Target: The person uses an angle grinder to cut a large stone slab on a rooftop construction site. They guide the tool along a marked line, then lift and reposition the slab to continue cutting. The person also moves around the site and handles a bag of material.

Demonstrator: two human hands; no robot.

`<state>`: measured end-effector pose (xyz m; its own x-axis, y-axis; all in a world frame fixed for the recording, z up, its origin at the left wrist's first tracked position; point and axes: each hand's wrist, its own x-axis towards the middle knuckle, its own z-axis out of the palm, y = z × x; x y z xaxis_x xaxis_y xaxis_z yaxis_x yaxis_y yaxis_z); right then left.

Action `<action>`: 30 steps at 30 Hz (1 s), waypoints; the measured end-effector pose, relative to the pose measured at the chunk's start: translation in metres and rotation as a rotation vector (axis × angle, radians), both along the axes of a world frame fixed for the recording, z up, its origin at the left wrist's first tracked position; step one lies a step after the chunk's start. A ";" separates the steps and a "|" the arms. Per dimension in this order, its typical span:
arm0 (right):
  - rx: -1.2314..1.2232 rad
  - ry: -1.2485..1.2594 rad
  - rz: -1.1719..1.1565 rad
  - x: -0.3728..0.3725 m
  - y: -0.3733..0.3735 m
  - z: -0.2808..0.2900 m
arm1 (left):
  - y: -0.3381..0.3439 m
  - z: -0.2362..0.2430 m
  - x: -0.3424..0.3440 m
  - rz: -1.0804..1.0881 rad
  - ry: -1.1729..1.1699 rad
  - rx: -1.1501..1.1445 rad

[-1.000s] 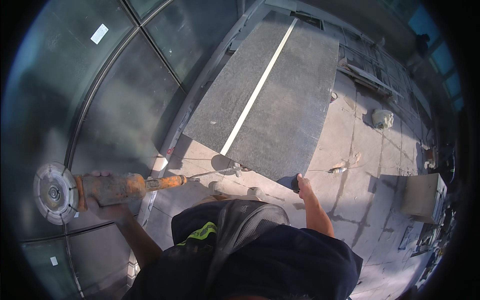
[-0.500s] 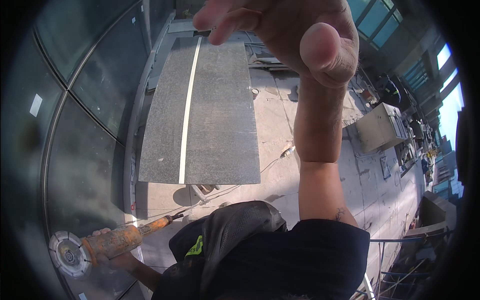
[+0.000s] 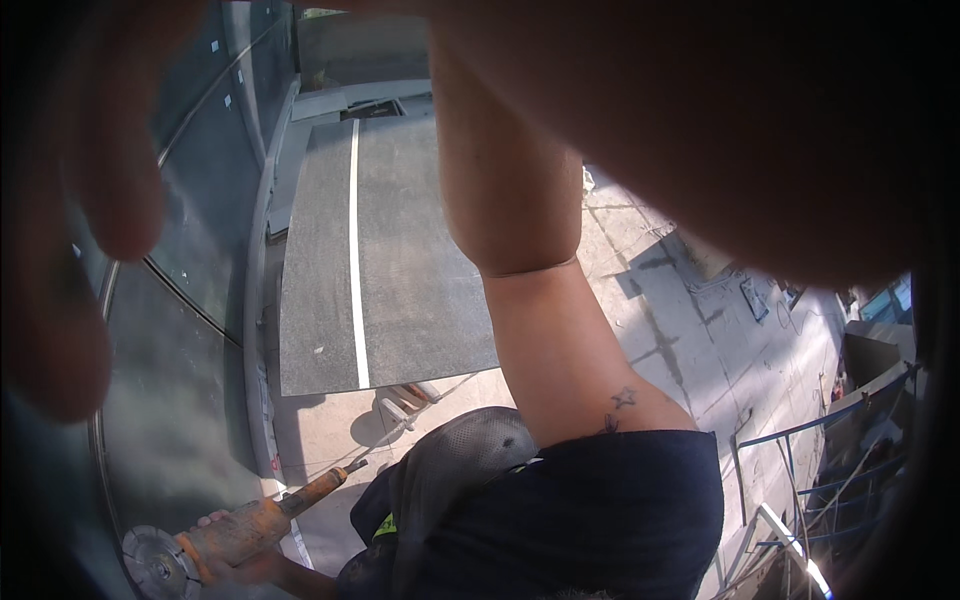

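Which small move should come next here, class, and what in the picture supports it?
Probably lower the right hand out of the view: it looms dark and blurred across the top, and its forearm hides the right side of the grey board, while the left hand alone holds the grinder.

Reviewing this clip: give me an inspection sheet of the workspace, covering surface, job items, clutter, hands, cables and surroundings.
Surface: large dark grey panel with a pale lengthwise stripe, partly hidden by the right forearm; pale paved floor around it.
Job items: worn orange angle grinder with round disc.
Clutter: blue rails and a white bar at right.
Hands: left hand grips the grinder; right hand is very close to the camera, blurred, nothing seen in it.
Cables: thin cord near the panel's near end; full run unclear.
Surroundings: dark glazed wall at left; sunlight and shadows.
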<state>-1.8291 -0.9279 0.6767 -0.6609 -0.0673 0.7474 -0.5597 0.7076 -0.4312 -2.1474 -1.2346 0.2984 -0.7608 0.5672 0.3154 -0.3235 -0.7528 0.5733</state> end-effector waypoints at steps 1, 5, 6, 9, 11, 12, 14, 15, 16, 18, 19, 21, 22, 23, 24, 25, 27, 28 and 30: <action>0.000 0.001 -0.009 -0.002 0.002 -0.001 | -0.004 -0.001 -0.002 0.002 -0.023 -0.022; 0.010 0.002 -0.023 0.000 0.001 0.014 | -0.012 -0.031 -0.020 -0.014 0.089 0.107; 0.015 0.000 -0.040 0.006 0.003 0.017 | -0.006 -0.038 -0.017 -0.062 0.136 0.192; -0.117 0.048 -0.102 0.002 0.058 -0.021 | -0.046 -0.031 -0.015 -0.022 0.078 0.140; -0.319 -0.049 -0.591 0.019 0.111 -0.108 | -0.060 -0.026 -0.005 -0.048 0.007 0.078; -0.375 -0.370 -0.941 0.041 0.112 -0.158 | -0.059 -0.024 0.003 -0.074 0.005 0.056; 0.007 -1.198 -1.315 0.138 0.115 -0.307 | -0.042 -0.032 0.020 -0.080 -0.039 0.018; 0.185 -1.525 -1.241 0.182 0.082 -0.380 | -0.037 -0.041 0.026 -0.019 -0.067 0.006; 0.132 -1.832 -1.041 0.222 0.048 -0.444 | -0.039 -0.046 0.030 0.046 -0.085 -0.009; -0.092 -2.207 -0.655 0.260 -0.033 -0.547 | -0.056 -0.047 0.037 0.117 -0.148 -0.070; -0.697 -2.146 -0.774 0.243 -0.084 -0.530 | -0.069 -0.045 0.042 0.172 -0.163 -0.108; -1.078 -1.909 -0.874 0.274 -0.165 -0.563 | -0.067 -0.037 0.050 0.173 -0.129 -0.128; -1.215 -1.791 -0.892 0.285 -0.201 -0.584 | -0.063 -0.026 0.056 0.172 -0.095 -0.153; -1.319 -1.682 -0.902 0.294 -0.223 -0.601 | -0.062 -0.021 0.059 0.158 -0.100 -0.139; -1.424 -1.583 -0.905 0.302 -0.239 -0.618 | -0.061 -0.016 0.061 0.152 -0.114 -0.127; -1.497 -1.510 -0.912 0.311 -0.249 -0.629 | -0.057 -0.004 0.064 0.075 -0.065 -0.110; -1.611 -1.375 -0.947 0.326 -0.251 -0.644 | -0.043 0.009 0.070 -0.030 -0.023 -0.070; -1.642 -1.315 -0.973 0.333 -0.242 -0.649 | -0.037 0.012 0.073 -0.055 -0.019 -0.043; -1.693 -1.182 -1.021 0.345 -0.216 -0.662 | -0.023 0.027 0.087 -0.138 0.059 -0.006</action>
